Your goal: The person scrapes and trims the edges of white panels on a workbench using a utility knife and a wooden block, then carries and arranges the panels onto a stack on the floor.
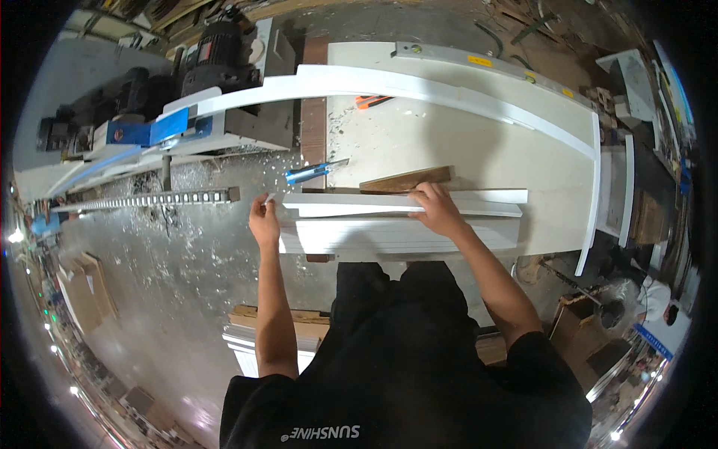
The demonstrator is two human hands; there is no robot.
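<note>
Gripping a long white strip [374,202] a little right of its middle with the right hand [422,203], partly closed, with fingers over the top and thumb along the near side. Pinching a small white scrap [270,199] just off the strip's left end with the left hand [263,218], nearly closed at thumb and forefinger. Lying lengthwise along the near edge of the bench [486,161], right beside the strip: flat white panels [404,235], marked with fine lines. Just beyond the strip, a brown wooden wedge [407,179]. Farther left, a blue utility knife [307,173] (with blade out, pointing right), near pale crumbs. Farther back, an orange-and-black tool [372,101], partly under a long white trim piece [389,82] arching across the bench. Along the far edge, a spirit level [449,55]. Off to the left, a machine with a dark motor [217,56], above a litter-strewn floor [202,277].
</note>
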